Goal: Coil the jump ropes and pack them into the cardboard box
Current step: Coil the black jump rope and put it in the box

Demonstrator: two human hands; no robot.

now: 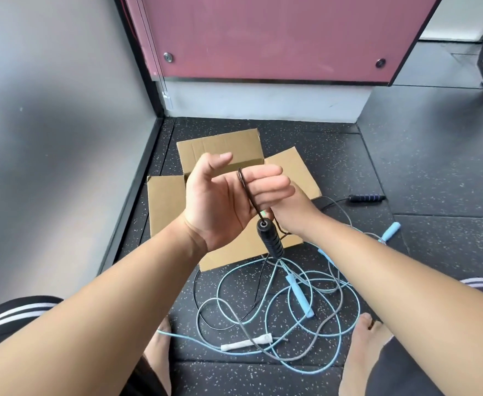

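Head view: the black jump rope is a thin dark cord with a ribbed black handle. A few turns of the cord are wound round the fingers of the left hand. The handle hangs just below that hand, its long axis running from 11 o'clock down to 5 o'clock, round end cap up and toward the camera.

The left hand is raised in the middle of the picture, palm toward the camera, thumb up, fingers bent over the wound cord and holding it. The right hand sits just behind those fingers at 4 o'clock of them. Its own fingers are hidden, so its grip cannot be told.

The open cardboard box lies on the floor behind both hands, flaps spread. The rope's other handle, black with blue bands, lies at 3 o'clock of the box. At 6 o'clock a tangle of light blue and grey cords holds a light blue handle and a white handle.
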